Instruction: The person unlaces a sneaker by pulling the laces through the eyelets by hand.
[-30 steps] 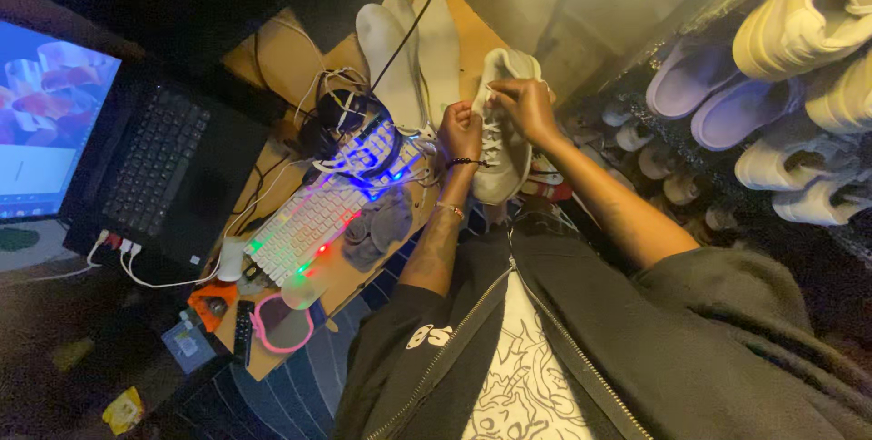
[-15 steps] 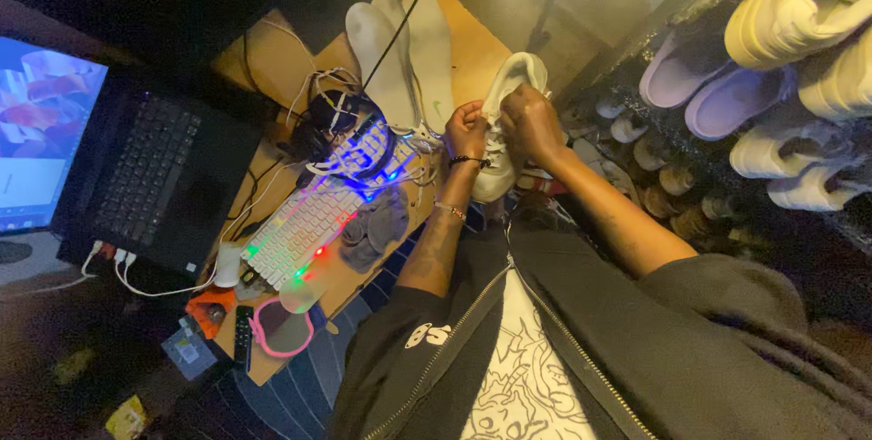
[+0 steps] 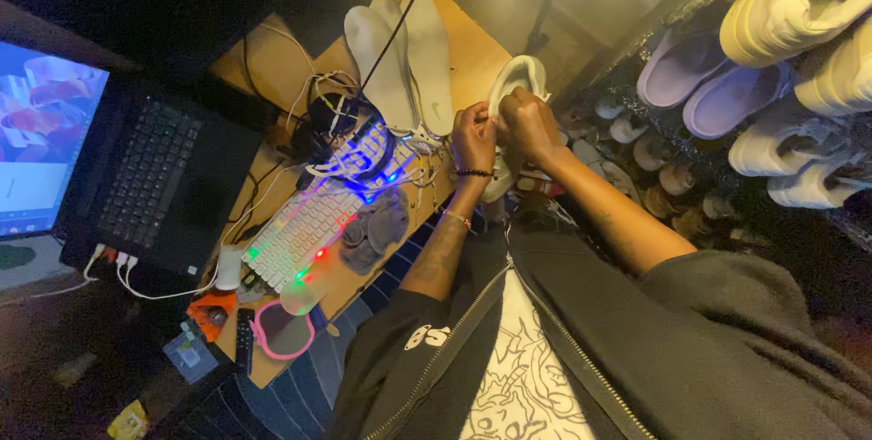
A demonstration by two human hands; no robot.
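Both closed on white shoe (image 3: pixel 514 86): left hand (image 3: pixel 473 136), right hand (image 3: pixel 525 124). Probably lacing; keep steady over tabletop (image 3: pixel 472 45).

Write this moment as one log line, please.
left hand: grips white shoe | right hand: grips same shoe | insoles: on desk

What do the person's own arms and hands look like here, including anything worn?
Both hands are bare. The left hand has a dark beaded bracelet at the wrist and a thin lighter band further up the forearm. The right hand leads to a bare forearm and a pushed-up dark grey sleeve.
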